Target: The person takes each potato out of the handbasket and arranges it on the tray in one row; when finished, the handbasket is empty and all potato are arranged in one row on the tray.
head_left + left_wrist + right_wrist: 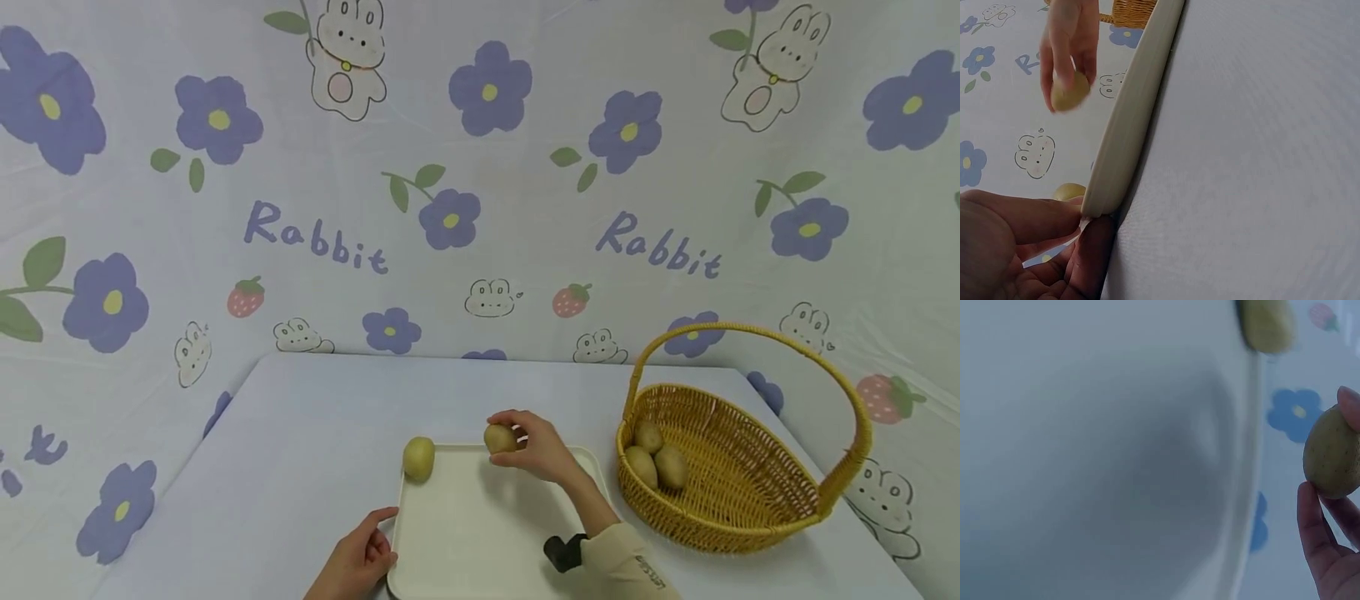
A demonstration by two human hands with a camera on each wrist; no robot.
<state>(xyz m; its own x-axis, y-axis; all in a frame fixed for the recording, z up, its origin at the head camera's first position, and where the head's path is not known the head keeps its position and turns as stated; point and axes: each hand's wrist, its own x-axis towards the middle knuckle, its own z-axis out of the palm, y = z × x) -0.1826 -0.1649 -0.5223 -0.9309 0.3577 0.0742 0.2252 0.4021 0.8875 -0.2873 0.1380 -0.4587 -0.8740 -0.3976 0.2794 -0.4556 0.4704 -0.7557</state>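
Note:
My right hand (538,447) holds a potato (498,438) between thumb and fingers, above the far part of a cream tray (480,533). In the right wrist view the potato (1331,455) shows small dark specks on its skin. Another potato (418,459) rests at the tray's far left corner. At the tray's left side, my left hand (358,556) grips the edge; the left wrist view shows thumb and fingers pinching the rim (1094,199) at a corner.
To the right of the tray stands a woven basket (720,536) with a tall arched handle (750,328). Three potatoes (671,467) lie at its left end. Behind the white table (322,433) hangs a cloth (540,183) printed with flowers and rabbits.

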